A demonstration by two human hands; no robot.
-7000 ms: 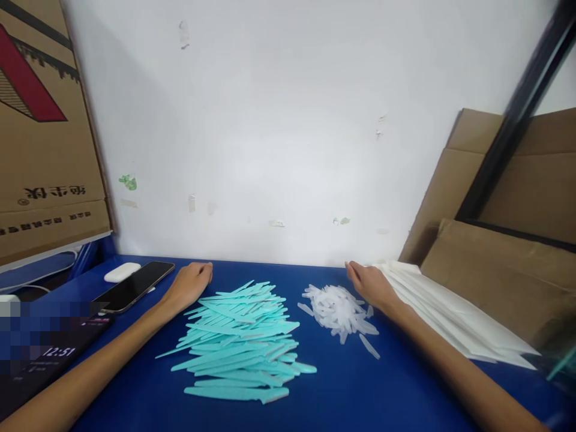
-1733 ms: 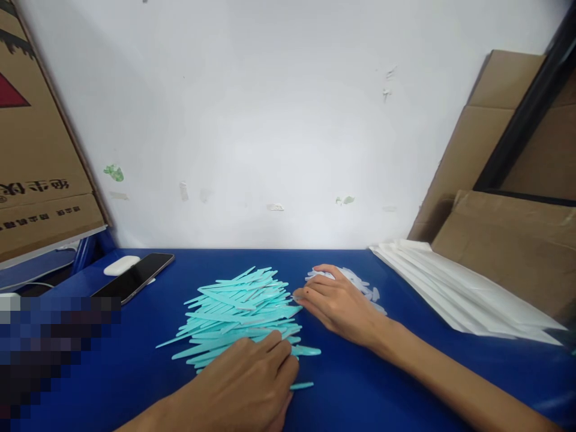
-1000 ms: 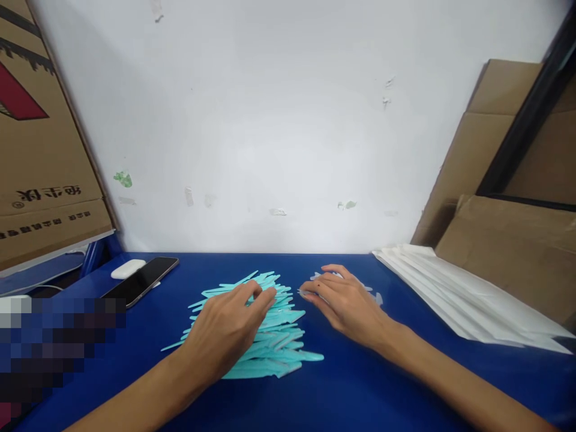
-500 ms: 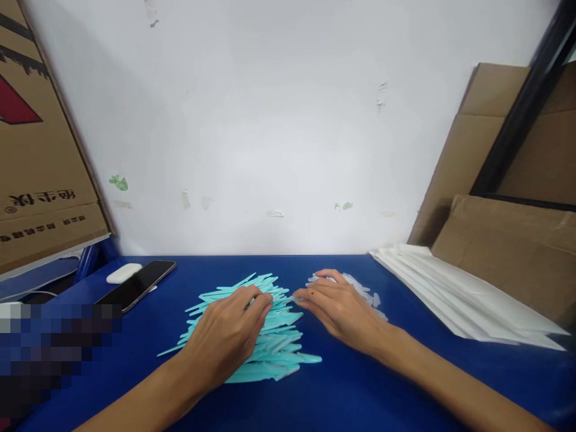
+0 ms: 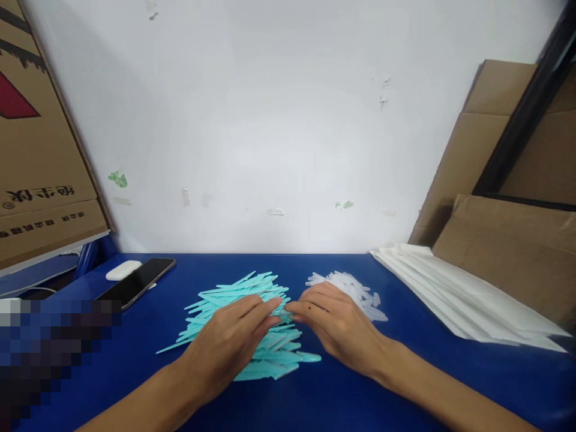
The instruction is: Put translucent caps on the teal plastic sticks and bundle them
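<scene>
A heap of thin teal plastic sticks (image 5: 252,288) lies on the blue table (image 5: 342,396). Right of it sits a smaller heap of clear plastic pieces (image 5: 355,291). My left hand (image 5: 229,345) rests on the teal heap, fingers pressed together and pointing right, thumb hidden. My right hand (image 5: 335,324) lies between the two heaps, fingers curled towards the left. The fingertips of both hands meet at the teal heap's right edge. What they pinch there is too small to make out.
A stack of white sheets (image 5: 454,294) lies at the right, below leaning cardboard (image 5: 508,258). A black phone (image 5: 135,282) and a white earbud case (image 5: 122,270) sit at the back left, near a cardboard box (image 5: 40,180). A white wall closes the back.
My right hand has drawn back from the clear heap towards the left and nearer me. My left fingers have slid right along the teal heap, and the fingertips now touch.
</scene>
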